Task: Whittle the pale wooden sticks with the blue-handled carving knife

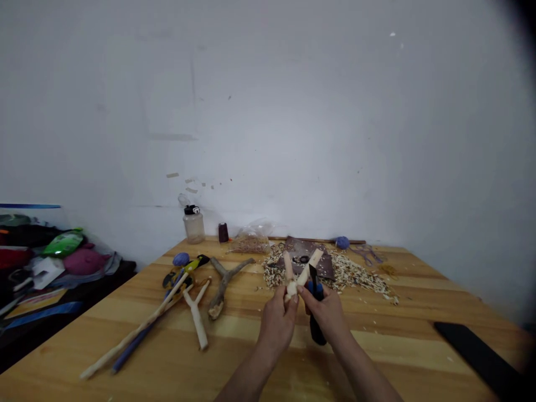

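My left hand (277, 318) is closed around the base of a pale, peeled Y-shaped wooden fork (310, 266), whose two prongs point up and away from me. In my right hand (327, 315) is a knife (317, 330) with a black and blue handle. Its dark blade stands upright beside the right prong; whether the edge touches the wood I cannot tell. My right thumb rests close to the fork's crotch. Left of my hands lie another peeled wooden fork (196, 321) and a forked branch with bark (225, 285).
Wood shavings (355, 273) surround a dark sheet (330, 267) behind my hands. Long sticks (125, 345) lie at left. A bottle (194, 226), plastic bag (251, 241) and blue yarn ball (342, 242) stand near the wall. A flat black object (473, 352) is at right.
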`<action>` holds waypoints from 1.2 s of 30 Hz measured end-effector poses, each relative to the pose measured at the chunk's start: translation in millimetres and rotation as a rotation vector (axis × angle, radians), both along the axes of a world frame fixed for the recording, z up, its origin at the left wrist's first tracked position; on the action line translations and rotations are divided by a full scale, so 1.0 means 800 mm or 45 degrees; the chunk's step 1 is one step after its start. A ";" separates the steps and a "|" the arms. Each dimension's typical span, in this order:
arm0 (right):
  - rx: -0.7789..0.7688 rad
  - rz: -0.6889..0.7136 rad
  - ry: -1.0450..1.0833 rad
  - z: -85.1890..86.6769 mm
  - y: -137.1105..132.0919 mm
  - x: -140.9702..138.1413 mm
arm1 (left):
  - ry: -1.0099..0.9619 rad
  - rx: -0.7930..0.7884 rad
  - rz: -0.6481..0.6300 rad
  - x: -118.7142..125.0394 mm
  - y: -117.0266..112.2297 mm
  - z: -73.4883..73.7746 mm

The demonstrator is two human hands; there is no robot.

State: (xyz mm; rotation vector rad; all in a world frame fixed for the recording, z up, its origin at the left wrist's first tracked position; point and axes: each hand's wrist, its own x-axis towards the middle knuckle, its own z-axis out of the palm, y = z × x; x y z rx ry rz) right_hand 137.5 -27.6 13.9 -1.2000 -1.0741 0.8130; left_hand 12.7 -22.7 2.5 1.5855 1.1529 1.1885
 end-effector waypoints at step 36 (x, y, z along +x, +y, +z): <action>0.300 -0.061 -0.457 -0.019 0.007 0.024 | -0.669 -0.399 -0.341 0.004 -0.002 0.010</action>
